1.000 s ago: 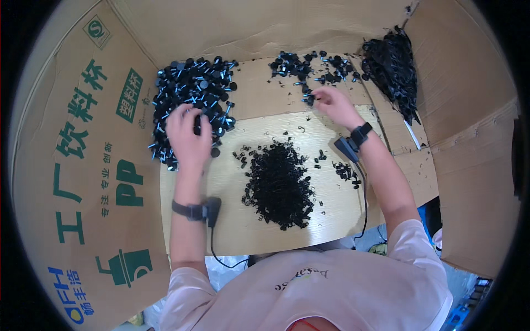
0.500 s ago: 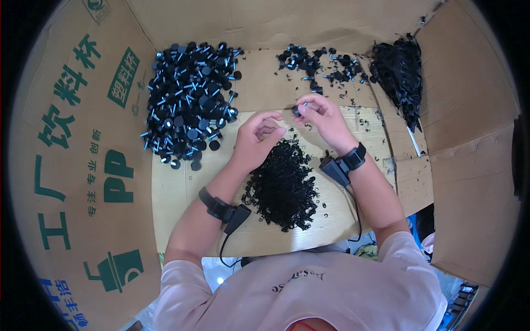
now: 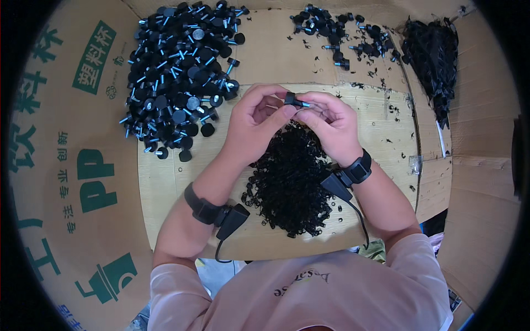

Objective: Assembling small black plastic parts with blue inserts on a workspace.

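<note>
Between my two hands, over the far end of the small black ring pile, is a black-headed bolt [image 3: 290, 99] with a shiny metal shank, lying roughly level. The fingers of my left hand [image 3: 258, 120] are closed around its round head. My right hand [image 3: 334, 128] pinches at the tip of the shank, which points right; whether a small part is also between those fingers I cannot make out. Below both hands lies the heap of small black open rings [image 3: 288, 185]. Each wrist wears a black strap with a cabled box.
A large pile of similar bolts [image 3: 182, 77] stands at the far left. A smaller bolt group [image 3: 334, 36] lies far right of centre, with scattered black scraps. A bundled black bag [image 3: 432, 52] leans at the right. Cardboard walls [image 3: 61, 154] enclose the board.
My hands have come together around the bolt. The right hand held it alone before; now the left hand grips the head. The view has shifted, with the far piles now nearer the top.
</note>
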Tool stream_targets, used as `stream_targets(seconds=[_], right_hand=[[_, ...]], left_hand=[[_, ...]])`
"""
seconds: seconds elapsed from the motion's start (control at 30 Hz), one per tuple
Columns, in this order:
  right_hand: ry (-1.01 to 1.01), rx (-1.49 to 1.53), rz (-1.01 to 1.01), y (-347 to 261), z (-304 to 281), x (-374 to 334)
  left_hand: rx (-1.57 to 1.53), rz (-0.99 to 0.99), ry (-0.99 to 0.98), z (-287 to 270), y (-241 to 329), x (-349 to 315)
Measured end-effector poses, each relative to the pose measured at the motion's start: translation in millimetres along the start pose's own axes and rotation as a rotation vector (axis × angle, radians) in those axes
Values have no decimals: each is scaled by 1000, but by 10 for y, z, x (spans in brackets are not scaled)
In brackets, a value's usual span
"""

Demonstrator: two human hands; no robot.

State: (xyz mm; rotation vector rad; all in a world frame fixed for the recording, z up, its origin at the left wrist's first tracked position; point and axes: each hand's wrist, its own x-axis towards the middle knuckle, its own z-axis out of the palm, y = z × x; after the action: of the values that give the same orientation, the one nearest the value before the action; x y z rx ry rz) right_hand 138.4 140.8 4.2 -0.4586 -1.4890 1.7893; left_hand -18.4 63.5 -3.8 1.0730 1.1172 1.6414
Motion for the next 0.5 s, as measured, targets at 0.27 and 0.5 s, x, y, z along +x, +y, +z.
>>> stream_targets(seconds=[0.27, 0.5], right_hand=[[-34, -572, -271, 65, -96, 37], [45, -463, -255, 24, -46, 52]], left_hand=[[134, 6, 27, 35, 31, -40], [116, -5, 50, 140, 50, -63]])
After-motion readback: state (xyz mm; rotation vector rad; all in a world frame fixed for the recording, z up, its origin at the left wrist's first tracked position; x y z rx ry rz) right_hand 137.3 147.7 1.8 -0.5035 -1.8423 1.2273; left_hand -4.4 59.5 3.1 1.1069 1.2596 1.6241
